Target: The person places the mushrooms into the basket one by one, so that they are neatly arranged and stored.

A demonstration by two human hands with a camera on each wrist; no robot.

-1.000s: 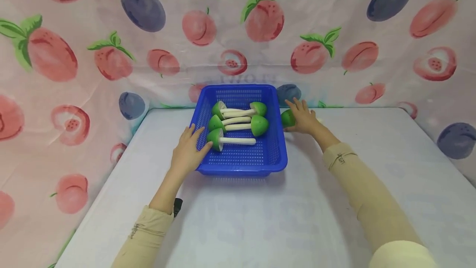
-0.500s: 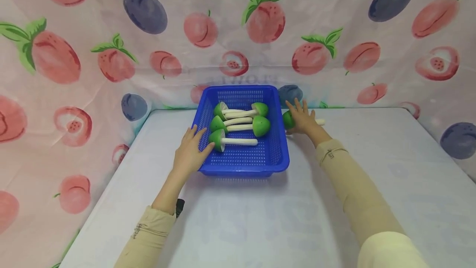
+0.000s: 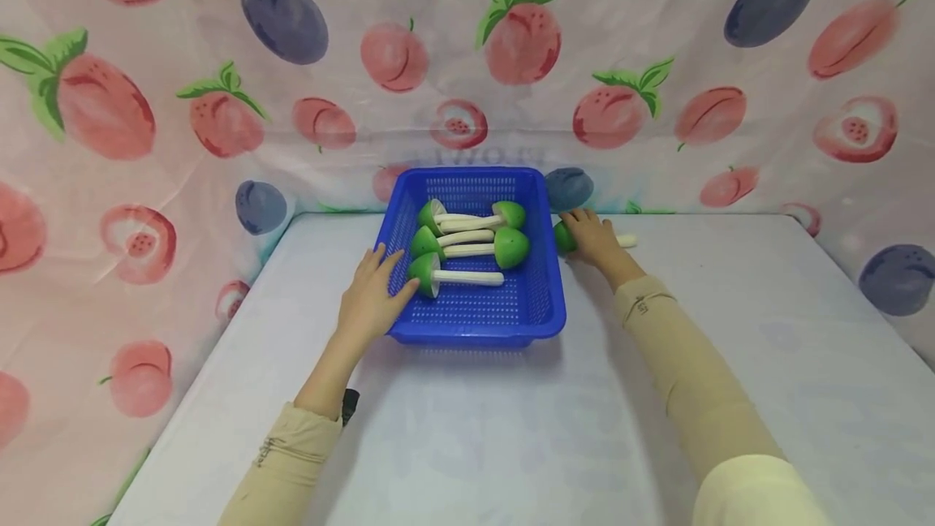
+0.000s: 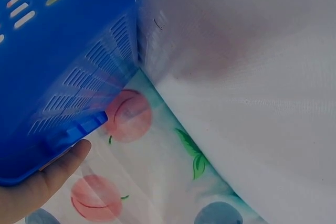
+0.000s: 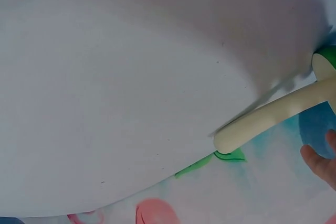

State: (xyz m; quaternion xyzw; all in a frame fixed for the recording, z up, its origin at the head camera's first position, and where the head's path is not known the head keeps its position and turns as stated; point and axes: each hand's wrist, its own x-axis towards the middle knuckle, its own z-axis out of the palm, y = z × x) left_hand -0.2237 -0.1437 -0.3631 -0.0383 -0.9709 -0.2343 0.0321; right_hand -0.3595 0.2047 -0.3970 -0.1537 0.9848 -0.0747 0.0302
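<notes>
My left hand (image 3: pixel 368 299) rests on the left rim of a blue plastic basket (image 3: pixel 475 333), fingers spread and fairly straight. Its thumb reaches over the rim beside the green cap of a toy mushroom (image 3: pixel 467 277). In the left wrist view, a finger (image 4: pixel 65 166) lies along the rim's outer side. Just right of the basket, my right hand (image 3: pixel 595 240) grips another toy mushroom (image 3: pixel 626 241) from above, covering its middle. That one's green cap faces the basket; its pale stem (image 5: pixel 273 115) points away along the table's back edge.
Several green-capped toy mushrooms (image 3: pixel 511 247) with white stems lie in the back half of the basket. The white table (image 3: pixel 467 428) meets a fruit-printed cloth (image 3: pixel 453 55) behind and at the sides.
My right hand has come down onto the mushroom beside the basket, its spread fingers drawing together and bending around it. The left hand and basket stay nearly in place.
</notes>
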